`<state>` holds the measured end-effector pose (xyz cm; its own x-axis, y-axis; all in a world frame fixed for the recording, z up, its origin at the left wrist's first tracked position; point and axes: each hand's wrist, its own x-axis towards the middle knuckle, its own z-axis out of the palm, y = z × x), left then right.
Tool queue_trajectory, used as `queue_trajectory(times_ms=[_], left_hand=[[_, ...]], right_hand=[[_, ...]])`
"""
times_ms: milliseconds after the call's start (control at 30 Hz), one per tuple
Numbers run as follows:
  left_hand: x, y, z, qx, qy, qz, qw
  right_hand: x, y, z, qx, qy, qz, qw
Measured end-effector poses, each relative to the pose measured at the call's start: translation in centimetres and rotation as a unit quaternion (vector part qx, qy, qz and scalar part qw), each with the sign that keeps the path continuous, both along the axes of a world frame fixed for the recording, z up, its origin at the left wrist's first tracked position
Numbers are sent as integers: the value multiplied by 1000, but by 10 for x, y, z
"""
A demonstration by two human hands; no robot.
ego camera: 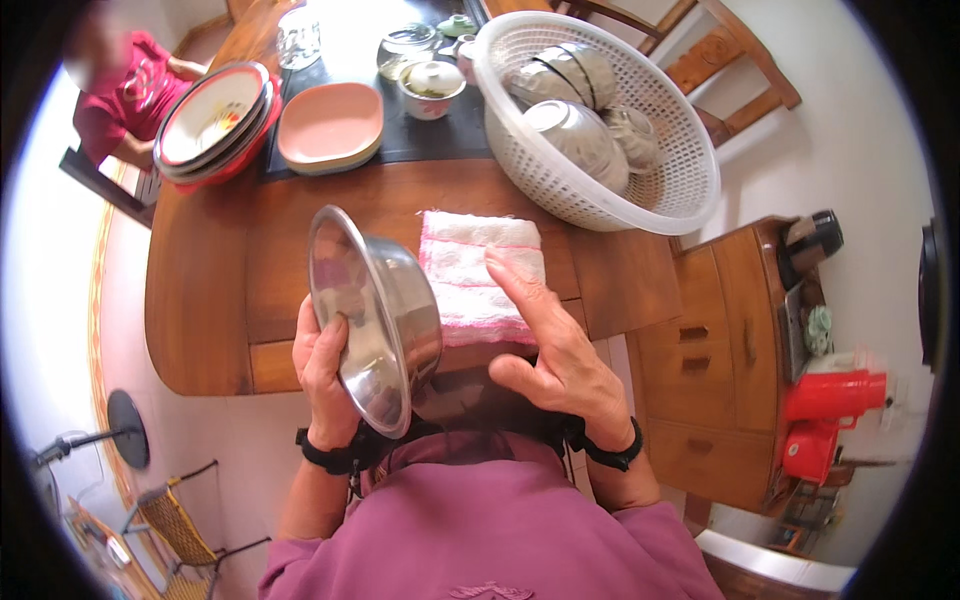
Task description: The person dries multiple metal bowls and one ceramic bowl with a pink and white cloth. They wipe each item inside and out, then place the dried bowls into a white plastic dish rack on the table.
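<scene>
My left hand (pixel 325 364) grips the rim of a stainless steel basin (pixel 409 292), thumb on the inner wall. The basin is tipped on its side, its mouth facing left, above the table's near edge. A folded white cloth with pink edging (pixel 465 281) lies flat on the wooden table (pixel 202 300) just right of the basin. Over the cloth's right side is my right hand (pixel 559 349), its index finger stretched forward and thumb apart, holding nothing. Whether the fingertip touches the cloth I cannot tell.
A white plastic colander basket (pixel 600 191) holds several metal bowls (pixel 577 139). Farther left are a pink dish (pixel 330 124), stacked enamel basins (pixel 210 120) and a lidded cup (pixel 431 90). A person (pixel 127 97) sits beyond the left edge. A wooden cabinet (pixel 705 360) stands right.
</scene>
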<state>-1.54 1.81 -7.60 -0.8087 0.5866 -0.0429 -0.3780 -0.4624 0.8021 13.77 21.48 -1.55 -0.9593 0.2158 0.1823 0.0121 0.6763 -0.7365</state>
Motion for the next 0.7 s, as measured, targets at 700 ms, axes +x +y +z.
queue_trajectory(times_ms=[700], left_hand=[[22, 1, -29, -70, 268, 7, 961]], right_hand=[[-8, -15, -6, -408, 42, -86, 908]])
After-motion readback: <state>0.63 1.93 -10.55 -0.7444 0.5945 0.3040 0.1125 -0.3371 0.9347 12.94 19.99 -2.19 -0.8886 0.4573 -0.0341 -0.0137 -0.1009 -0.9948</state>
